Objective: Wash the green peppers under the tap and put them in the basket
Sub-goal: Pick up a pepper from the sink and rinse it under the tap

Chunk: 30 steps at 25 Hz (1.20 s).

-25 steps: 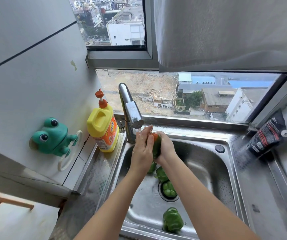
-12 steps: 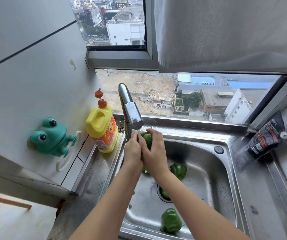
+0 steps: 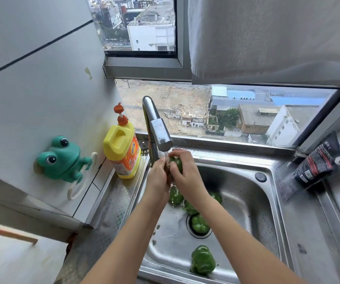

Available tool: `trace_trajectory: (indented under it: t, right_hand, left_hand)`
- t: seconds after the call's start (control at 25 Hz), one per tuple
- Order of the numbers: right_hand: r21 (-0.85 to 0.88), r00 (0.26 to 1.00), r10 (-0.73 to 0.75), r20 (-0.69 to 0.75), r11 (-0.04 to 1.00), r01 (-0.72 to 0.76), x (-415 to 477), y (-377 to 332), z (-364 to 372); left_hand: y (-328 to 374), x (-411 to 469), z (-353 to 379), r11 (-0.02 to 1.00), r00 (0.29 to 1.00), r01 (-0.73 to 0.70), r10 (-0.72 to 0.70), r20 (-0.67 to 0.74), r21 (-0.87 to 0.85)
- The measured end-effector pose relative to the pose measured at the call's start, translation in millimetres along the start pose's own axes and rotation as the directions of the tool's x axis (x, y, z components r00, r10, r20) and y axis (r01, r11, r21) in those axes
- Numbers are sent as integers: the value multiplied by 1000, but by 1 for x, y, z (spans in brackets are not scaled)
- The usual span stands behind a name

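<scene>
Both hands hold one green pepper under the running tap. My left hand grips it from the left, and my right hand wraps over its right side. Several more green peppers lie in the steel sink: one below my hands, one in the drain, one partly hidden behind my right wrist, and one near the front rim. No basket is in view.
A yellow dish soap bottle stands left of the tap. A green frog holder hangs on the left wall. A black pouch leans at the right corner. A window runs behind the sink.
My hands have kept rubbing and turning the pepper under the tap, with my right hand sliding over its top. The peppers lying in the sink have shifted a little.
</scene>
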State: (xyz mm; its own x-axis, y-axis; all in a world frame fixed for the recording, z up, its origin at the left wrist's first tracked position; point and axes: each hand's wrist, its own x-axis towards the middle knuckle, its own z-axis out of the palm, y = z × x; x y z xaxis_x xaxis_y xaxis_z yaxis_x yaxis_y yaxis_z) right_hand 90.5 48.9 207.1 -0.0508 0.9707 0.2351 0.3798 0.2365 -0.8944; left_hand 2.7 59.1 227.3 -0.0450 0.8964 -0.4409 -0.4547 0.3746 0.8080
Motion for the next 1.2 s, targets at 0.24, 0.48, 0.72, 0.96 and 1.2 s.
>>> trace_trajectory:
  t: [0.24,0.48,0.72,0.96,1.2]
  right_hand:
    - [21,961,149,233,987,-158,3,-8,-20]
    - [-54,905,219,364,975,-214,6,-19,-28]
    - [-74,980,-61,189,994,77,-6,-11,-13]
    - [341,870,485,-84,835,-433,11,-32,7]
    - [608,444,645,622,-39,-793,19,-30,-16]
  left_hand:
    - [8,-4,-1,974,983,182,-179,-32,134]
    - [7,-13,1,977,994,64,-43,-104,202]
    - [20,-13,0,945,946,323,-322,-31,44]
    - [-10,-14,2,943,977,-194,211,-36,269]
    - [-19,-12,-24,351,660,-708,636,400,613]
